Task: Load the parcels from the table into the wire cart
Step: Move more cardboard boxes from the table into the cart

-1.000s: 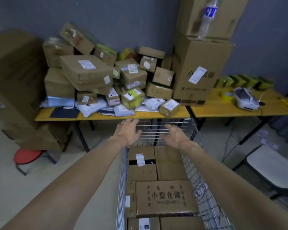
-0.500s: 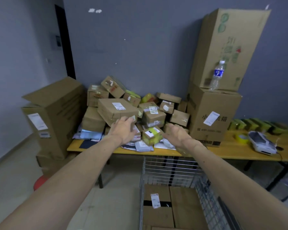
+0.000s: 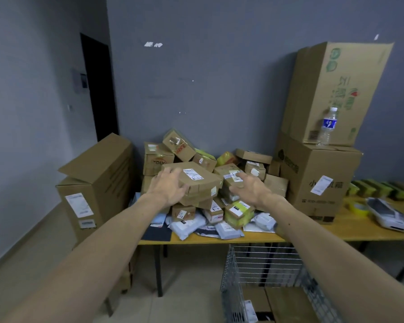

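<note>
Left hand, fingers spread, touches the left end of a flat box. Right hand hovers open just right of it. The box tops the parcel heap on the yellow table, against the grey wall. The wire cart stands nearer.

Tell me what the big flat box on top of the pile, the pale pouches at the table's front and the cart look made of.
Flat box: brown corrugated cardboard, matte, with taped seams and a paper label.
Pale pouches: likely thin plastic mailer film; they look slightly glossy, wrinkled and sagging.
Cart: metal wire, a silvery grid of thin rods; coating unclear.
</note>
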